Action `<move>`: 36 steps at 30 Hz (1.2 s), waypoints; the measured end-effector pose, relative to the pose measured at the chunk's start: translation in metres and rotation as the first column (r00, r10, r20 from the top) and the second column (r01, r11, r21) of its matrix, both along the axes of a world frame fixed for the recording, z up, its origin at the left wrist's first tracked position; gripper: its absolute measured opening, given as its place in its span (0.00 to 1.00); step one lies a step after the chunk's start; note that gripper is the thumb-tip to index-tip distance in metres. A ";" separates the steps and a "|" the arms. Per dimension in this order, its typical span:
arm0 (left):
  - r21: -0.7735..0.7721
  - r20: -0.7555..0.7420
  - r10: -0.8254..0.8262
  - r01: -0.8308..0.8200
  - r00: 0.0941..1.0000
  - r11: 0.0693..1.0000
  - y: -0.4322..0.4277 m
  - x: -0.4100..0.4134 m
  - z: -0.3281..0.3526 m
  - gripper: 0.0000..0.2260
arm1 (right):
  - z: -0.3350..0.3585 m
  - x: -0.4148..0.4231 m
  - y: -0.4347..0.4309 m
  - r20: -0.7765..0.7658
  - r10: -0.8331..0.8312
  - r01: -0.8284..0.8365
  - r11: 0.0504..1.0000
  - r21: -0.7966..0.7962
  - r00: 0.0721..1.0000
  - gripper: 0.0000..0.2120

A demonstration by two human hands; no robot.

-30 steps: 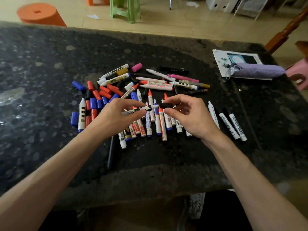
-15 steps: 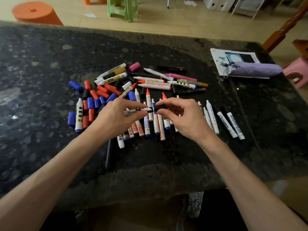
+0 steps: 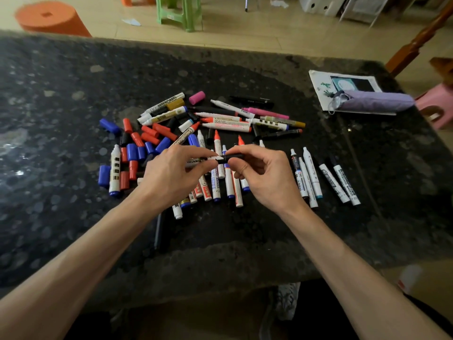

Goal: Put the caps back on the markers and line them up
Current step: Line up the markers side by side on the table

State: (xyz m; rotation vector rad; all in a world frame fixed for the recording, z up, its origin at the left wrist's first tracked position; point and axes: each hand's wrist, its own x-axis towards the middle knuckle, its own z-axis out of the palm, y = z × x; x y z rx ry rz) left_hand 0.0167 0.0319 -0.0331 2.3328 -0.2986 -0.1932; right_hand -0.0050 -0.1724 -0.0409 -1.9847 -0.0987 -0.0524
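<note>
Pinching the marker (image 3: 210,158) barrel in our left hand (image 3: 171,179) and its black cap (image 3: 234,157) in our right hand (image 3: 261,179), above the scattered pile on the table (image 3: 73,94), we judge both light, rigid, smooth, best held near the joint.

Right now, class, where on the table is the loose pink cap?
In the head view, the pink cap lies at the far edge of the marker pile, slightly left of centre, between the gold-capped marker and the black marker.
</note>
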 end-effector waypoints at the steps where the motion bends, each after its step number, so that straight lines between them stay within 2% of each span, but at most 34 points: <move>1: -0.054 -0.015 -0.025 0.024 1.000 0.998 -0.002 0.000 -0.001 0.13 | 0.002 0.000 0.000 -0.037 -0.025 0.029 0.994 0.102 0.999 0.09; 3: -0.142 -0.042 -0.080 0.073 0.996 0.987 -0.008 0.001 -0.003 0.13 | 0.005 -0.001 0.000 -0.152 -0.061 0.110 0.935 0.338 0.986 0.09; 4: -0.171 -0.049 -0.104 0.094 0.993 0.981 -0.011 0.001 -0.004 0.13 | 0.006 -0.001 0.000 -0.197 -0.061 0.138 0.903 0.407 0.978 0.10; 7: -0.244 -0.089 -0.148 0.123 0.985 0.962 -0.021 -0.001 -0.006 0.17 | 0.005 0.001 -0.007 -0.274 -0.047 0.189 0.834 0.519 0.961 0.11; 9: -0.248 -0.080 -0.146 0.122 0.986 0.961 -0.023 -0.001 -0.008 0.21 | 0.006 0.005 -0.023 -0.284 -0.105 0.251 0.802 0.543 0.953 0.11; 11: -0.213 -0.038 -0.132 0.121 0.991 0.970 -0.024 0.002 -0.008 0.22 | 0.008 0.010 -0.053 -0.265 -0.260 0.356 0.828 0.433 0.929 0.12; 13: -0.201 -0.017 -0.121 0.115 0.992 0.973 -0.023 0.006 -0.006 0.19 | 0.009 0.010 -0.088 -0.190 -0.453 0.481 0.865 0.145 0.871 0.12; 15: -0.200 -0.016 -0.116 0.110 0.993 0.974 -0.021 0.009 -0.004 0.17 | 0.006 0.007 -0.122 -0.092 -0.560 0.527 0.814 -0.244 0.823 0.13; 16: -0.207 -0.017 -0.113 0.107 0.993 0.972 -0.019 0.011 -0.004 0.17 | 0.004 0.005 -0.136 -0.074 -0.573 0.506 0.771 -0.387 0.816 0.14; 18: -0.216 -0.006 -0.110 0.106 0.994 0.971 -0.017 0.012 -0.004 0.16 | 0.000 0.002 -0.151 -0.079 -0.557 0.439 0.726 -0.530 0.827 0.13; 21: -0.224 -0.006 -0.107 0.103 0.994 0.969 -0.019 0.011 -0.002 0.15 | -0.005 0.001 -0.157 -0.040 -0.498 0.372 0.697 -0.613 0.866 0.13; 27: -0.191 -0.025 -0.149 0.141 0.989 0.971 -0.023 0.006 -0.002 0.15 | -0.021 0.011 -0.154 0.040 -0.452 0.360 0.650 -0.670 0.891 0.16; 33: -0.185 -0.032 -0.111 0.103 0.993 0.977 -0.017 0.008 0.001 0.15 | -0.029 0.023 -0.152 0.088 -0.445 0.363 0.583 -0.727 0.891 0.15; 36: -0.180 -0.042 -0.102 0.093 0.994 0.979 -0.015 0.007 0.001 0.15 | -0.030 0.034 -0.136 0.128 -0.380 0.345 0.583 -0.736 0.916 0.13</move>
